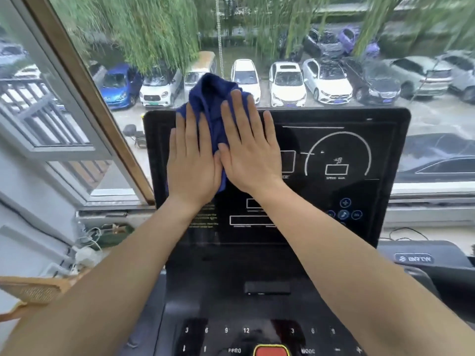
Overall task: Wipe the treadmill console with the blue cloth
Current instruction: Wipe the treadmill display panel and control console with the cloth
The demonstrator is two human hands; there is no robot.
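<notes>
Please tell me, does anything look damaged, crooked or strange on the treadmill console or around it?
Nothing stands out. Both hands, left and right, press the blue cloth flat on the upper left of the console. The cloth bunches above its top edge. No crack or spill is visible.

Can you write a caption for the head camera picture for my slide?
Both hands, left and right, press a blue cloth flat on the treadmill console's upper left.

Left hand (191, 160): bare, no glove or ring
Right hand (250, 152): bare, no ring
Forearms: bare, no sleeves
</notes>
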